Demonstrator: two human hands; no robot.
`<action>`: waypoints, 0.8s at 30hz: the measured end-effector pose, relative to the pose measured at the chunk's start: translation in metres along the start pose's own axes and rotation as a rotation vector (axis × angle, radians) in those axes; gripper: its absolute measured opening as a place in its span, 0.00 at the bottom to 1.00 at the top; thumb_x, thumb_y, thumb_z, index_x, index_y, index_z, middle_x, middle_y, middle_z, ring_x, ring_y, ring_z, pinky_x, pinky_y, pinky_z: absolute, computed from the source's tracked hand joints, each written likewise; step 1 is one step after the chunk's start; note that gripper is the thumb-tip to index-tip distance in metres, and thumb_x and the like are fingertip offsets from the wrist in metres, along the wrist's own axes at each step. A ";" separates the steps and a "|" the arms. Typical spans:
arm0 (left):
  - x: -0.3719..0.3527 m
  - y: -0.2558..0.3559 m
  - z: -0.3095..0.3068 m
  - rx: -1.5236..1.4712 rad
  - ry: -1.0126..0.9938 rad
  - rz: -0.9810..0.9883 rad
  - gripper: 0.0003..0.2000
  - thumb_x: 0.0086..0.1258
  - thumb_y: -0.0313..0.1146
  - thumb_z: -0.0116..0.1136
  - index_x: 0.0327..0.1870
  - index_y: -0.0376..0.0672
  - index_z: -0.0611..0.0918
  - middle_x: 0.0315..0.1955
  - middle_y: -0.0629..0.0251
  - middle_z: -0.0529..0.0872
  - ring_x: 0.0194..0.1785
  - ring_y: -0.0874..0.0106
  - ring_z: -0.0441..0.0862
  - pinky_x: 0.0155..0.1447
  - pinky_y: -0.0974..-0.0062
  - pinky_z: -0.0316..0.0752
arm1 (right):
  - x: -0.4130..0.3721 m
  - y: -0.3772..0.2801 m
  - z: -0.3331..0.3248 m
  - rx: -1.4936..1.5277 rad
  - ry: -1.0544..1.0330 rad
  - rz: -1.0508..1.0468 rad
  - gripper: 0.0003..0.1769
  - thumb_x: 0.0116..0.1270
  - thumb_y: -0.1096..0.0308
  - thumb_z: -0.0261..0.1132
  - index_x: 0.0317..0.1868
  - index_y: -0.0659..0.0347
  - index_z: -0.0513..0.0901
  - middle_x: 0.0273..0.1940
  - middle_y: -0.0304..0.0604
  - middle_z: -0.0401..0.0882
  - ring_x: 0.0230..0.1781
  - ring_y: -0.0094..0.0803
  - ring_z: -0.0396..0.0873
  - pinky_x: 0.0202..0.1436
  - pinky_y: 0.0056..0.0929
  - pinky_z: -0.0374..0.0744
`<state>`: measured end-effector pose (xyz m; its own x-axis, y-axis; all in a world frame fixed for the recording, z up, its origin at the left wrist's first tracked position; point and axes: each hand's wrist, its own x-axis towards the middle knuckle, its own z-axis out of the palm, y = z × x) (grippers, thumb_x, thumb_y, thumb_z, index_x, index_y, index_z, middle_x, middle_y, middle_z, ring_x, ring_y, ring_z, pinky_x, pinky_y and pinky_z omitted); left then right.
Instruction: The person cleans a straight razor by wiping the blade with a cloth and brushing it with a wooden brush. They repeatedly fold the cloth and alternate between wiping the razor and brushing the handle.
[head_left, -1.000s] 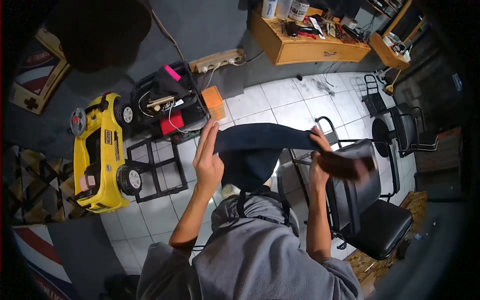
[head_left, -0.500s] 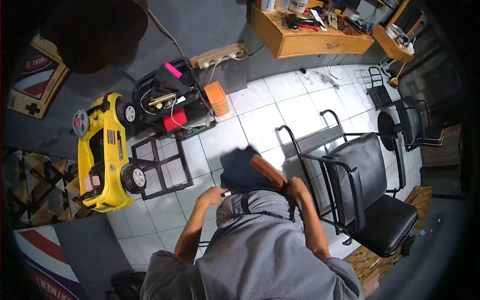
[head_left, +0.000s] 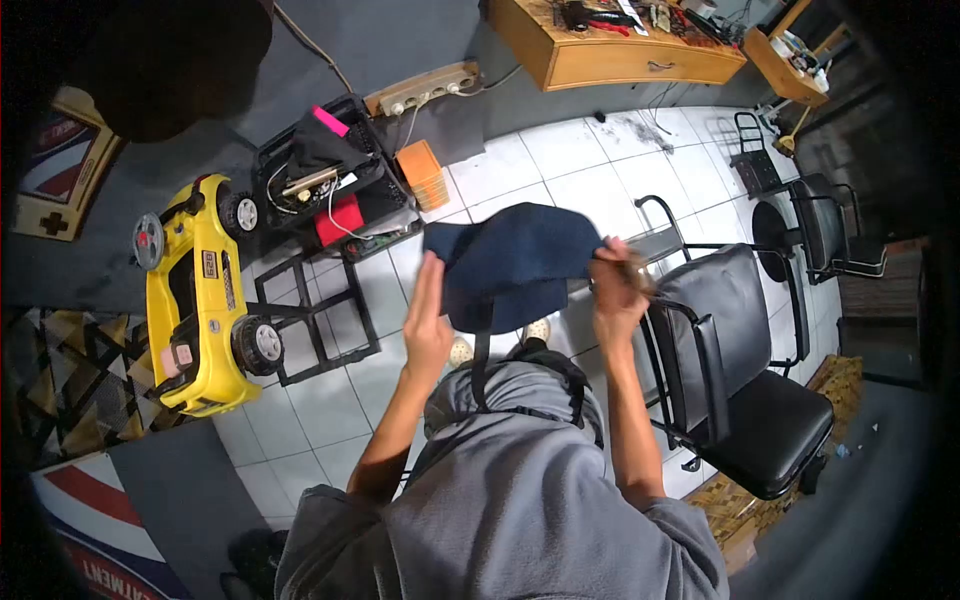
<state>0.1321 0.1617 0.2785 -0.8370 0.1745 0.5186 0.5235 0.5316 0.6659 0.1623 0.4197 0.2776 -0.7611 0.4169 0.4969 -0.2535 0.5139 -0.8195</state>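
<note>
You have the dark blue cloth (head_left: 525,255) spread in front of you, above the tiled floor (head_left: 300,415). Your left hand (head_left: 428,318), fingers straight and together, meets one edge; your right hand (head_left: 618,295) grips the other, plus a brown object (head_left: 637,272) (too blurred to name). The black chair (head_left: 765,430) stands to your right.

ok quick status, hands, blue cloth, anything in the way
Left hand at left edge of blue cloth. Right hand at its right edge, holding blurred brown object. Black chair to the right, not blocking cloth.
</note>
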 end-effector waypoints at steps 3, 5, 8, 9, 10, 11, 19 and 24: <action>-0.072 -0.071 0.027 -0.063 -0.741 -0.290 0.30 0.57 0.10 0.41 0.65 0.38 0.70 0.63 0.45 0.69 0.63 0.52 0.71 0.67 0.63 0.68 | -0.067 0.076 -0.009 -0.622 -0.652 0.457 0.15 0.56 0.79 0.58 0.45 0.60 0.82 0.41 0.63 0.80 0.45 0.60 0.79 0.48 0.49 0.78; -0.100 -0.091 0.024 0.269 -1.445 -0.313 0.22 0.59 0.16 0.46 0.55 0.42 0.80 0.51 0.46 0.80 0.52 0.51 0.79 0.58 0.60 0.74 | -0.118 0.112 -0.026 -0.792 -0.912 0.451 0.08 0.59 0.70 0.59 0.36 0.63 0.81 0.33 0.60 0.81 0.38 0.59 0.81 0.42 0.53 0.79; -0.106 -0.084 0.006 0.093 -1.285 -0.448 0.22 0.57 0.17 0.47 0.52 0.43 0.82 0.44 0.47 0.83 0.49 0.52 0.81 0.55 0.61 0.75 | -0.140 0.115 -0.036 -0.812 -1.092 0.614 0.11 0.58 0.66 0.62 0.37 0.63 0.83 0.39 0.58 0.83 0.43 0.55 0.81 0.45 0.48 0.80; -0.105 -0.081 0.002 0.034 -1.235 -0.493 0.22 0.57 0.17 0.47 0.52 0.43 0.82 0.43 0.48 0.84 0.49 0.52 0.82 0.55 0.62 0.75 | -0.141 0.112 -0.035 -0.809 -1.117 0.623 0.12 0.58 0.65 0.62 0.39 0.63 0.83 0.39 0.59 0.82 0.43 0.55 0.81 0.45 0.48 0.80; -0.110 -0.085 0.003 0.041 -1.110 -0.495 0.21 0.55 0.16 0.46 0.49 0.40 0.83 0.40 0.46 0.84 0.49 0.52 0.82 0.53 0.62 0.76 | -0.141 0.109 -0.037 -0.741 -1.052 0.687 0.13 0.57 0.65 0.62 0.41 0.64 0.82 0.39 0.59 0.82 0.44 0.55 0.81 0.45 0.47 0.79; -0.110 -0.087 0.005 0.017 -1.013 -0.487 0.21 0.55 0.15 0.47 0.49 0.40 0.83 0.40 0.46 0.84 0.48 0.52 0.82 0.53 0.63 0.76 | -0.136 0.108 -0.039 -0.674 -0.982 0.744 0.15 0.57 0.66 0.62 0.42 0.64 0.82 0.39 0.60 0.82 0.44 0.55 0.80 0.45 0.47 0.79; -0.043 -0.026 0.014 -0.327 -0.251 -0.634 0.13 0.63 0.18 0.53 0.47 0.35 0.82 0.37 0.55 0.87 0.38 0.72 0.85 0.42 0.76 0.78 | -0.095 0.074 -0.030 -0.182 -0.447 0.460 0.31 0.60 0.81 0.58 0.65 0.63 0.66 0.46 0.60 0.80 0.42 0.46 0.83 0.43 0.34 0.78; -0.040 -0.024 0.024 -0.469 -0.115 -0.633 0.10 0.66 0.23 0.58 0.46 0.33 0.82 0.36 0.63 0.86 0.36 0.79 0.81 0.42 0.81 0.75 | -0.073 0.030 -0.022 0.416 -0.394 0.771 0.33 0.71 0.81 0.48 0.74 0.53 0.50 0.54 0.52 0.72 0.48 0.32 0.80 0.50 0.28 0.78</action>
<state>0.1492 0.1622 0.2293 -0.9957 0.0540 -0.0754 -0.0661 0.1581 0.9852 0.2233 0.4211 0.2234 -0.9338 0.2083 -0.2909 0.2669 -0.1356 -0.9541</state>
